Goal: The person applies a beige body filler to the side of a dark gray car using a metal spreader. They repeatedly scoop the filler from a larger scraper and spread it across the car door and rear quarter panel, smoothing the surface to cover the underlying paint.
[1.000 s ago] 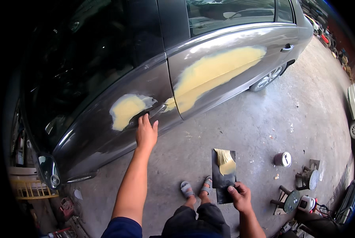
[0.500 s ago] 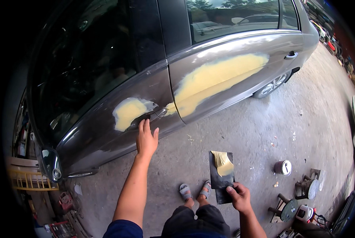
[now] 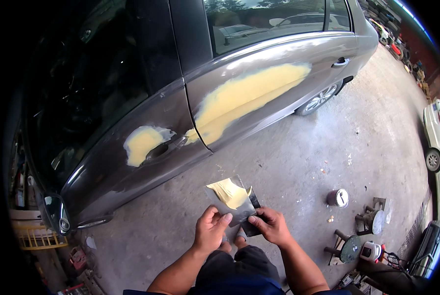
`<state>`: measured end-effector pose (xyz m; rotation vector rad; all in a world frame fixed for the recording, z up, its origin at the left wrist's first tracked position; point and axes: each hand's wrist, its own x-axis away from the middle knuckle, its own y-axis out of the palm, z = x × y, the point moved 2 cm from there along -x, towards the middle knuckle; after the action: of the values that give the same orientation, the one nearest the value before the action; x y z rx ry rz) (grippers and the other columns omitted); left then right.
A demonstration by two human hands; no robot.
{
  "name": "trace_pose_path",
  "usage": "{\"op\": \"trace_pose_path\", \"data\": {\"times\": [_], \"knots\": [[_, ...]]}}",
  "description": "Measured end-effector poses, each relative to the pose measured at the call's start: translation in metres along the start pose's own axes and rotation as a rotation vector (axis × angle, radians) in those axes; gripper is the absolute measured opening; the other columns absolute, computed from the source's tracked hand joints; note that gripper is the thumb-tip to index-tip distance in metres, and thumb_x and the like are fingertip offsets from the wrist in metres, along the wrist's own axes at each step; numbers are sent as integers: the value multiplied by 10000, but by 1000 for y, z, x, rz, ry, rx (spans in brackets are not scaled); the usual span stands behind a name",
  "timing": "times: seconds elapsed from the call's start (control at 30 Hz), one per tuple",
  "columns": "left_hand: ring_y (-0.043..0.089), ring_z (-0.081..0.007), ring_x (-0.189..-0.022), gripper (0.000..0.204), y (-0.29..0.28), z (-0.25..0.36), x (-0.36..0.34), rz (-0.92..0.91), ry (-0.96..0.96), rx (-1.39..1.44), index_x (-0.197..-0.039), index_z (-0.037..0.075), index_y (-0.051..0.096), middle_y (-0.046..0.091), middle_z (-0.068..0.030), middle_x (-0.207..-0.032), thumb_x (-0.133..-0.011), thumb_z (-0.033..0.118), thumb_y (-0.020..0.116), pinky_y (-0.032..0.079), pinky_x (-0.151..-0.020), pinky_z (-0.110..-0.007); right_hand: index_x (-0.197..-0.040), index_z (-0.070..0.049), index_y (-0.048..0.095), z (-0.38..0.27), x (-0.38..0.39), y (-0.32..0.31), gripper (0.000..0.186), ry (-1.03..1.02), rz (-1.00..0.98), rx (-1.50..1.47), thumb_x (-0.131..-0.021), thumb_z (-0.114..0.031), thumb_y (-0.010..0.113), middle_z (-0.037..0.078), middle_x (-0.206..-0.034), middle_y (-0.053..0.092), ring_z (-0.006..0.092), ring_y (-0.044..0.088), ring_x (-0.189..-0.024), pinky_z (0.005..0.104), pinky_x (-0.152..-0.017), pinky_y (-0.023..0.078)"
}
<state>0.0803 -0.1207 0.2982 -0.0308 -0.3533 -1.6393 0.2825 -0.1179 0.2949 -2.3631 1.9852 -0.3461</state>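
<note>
My left hand (image 3: 212,229) pinches the lower left edge of a thin grey putty spreader (image 3: 240,214), thumb on top. A thick smear of pale yellow body filler (image 3: 228,192) lies across its upper part. At its lower right, my right hand (image 3: 272,226) grips a black spreader (image 3: 254,198) that sits partly behind the grey one. Both are held close together in front of my legs. Beyond them, the car's grey-brown rear door (image 3: 274,110) carries a large yellow filler patch (image 3: 249,96). A smaller patch (image 3: 142,145) surrounds part of the front door's handle recess (image 3: 157,150).
A can (image 3: 338,197) stands on the concrete floor (image 3: 288,162) to the right, near two low stools (image 3: 349,250). A white and red device (image 3: 371,251) lies by them. The side mirror (image 3: 56,212) juts out at left. A white car (image 3: 438,132) is parked far right.
My left hand has left the front door handle area and come down to the spreaders. My right hand has brought them left and slightly up, and the filler-laden one is now tilted.
</note>
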Motion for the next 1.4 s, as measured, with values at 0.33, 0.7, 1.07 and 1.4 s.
{"op": "trace_pose_path", "data": {"times": [0.33,0.7,1.07,1.4], "knots": [[508,-240,-1245,377,-15,96,14,-69,306,470,-1371,30,425,516,-106,-1347,-999,77,460,396,-1073,-456,-1379,-25,343,-83,17,-17,633,-137,-28,-508,-847,26,682,154,-1104,639,195,615,-1023,333,-880,499],[593,-232,-1038,276,-46,157,61,-319,604,-327,-1233,-44,570,595,-143,-1205,-966,3,518,469,-886,-315,-1285,-31,423,-138,18,48,505,-332,-159,-512,-853,25,679,163,-1235,574,229,553,-1142,371,-963,438],[589,-107,-1033,303,-106,138,72,-379,334,30,-1258,4,576,667,-57,-1115,-956,1,549,477,-891,-270,-1234,-60,623,-242,45,43,500,-927,-305,-72,-772,126,588,182,-1270,587,393,565,-1200,440,-1001,454],[582,-102,-1010,323,-87,161,104,-350,341,310,-1294,-35,511,650,-70,-1130,-979,38,528,436,-927,-248,-1219,-147,660,-213,50,58,425,-660,117,731,-803,-78,711,176,-1251,578,364,573,-1111,425,-925,489]]}}
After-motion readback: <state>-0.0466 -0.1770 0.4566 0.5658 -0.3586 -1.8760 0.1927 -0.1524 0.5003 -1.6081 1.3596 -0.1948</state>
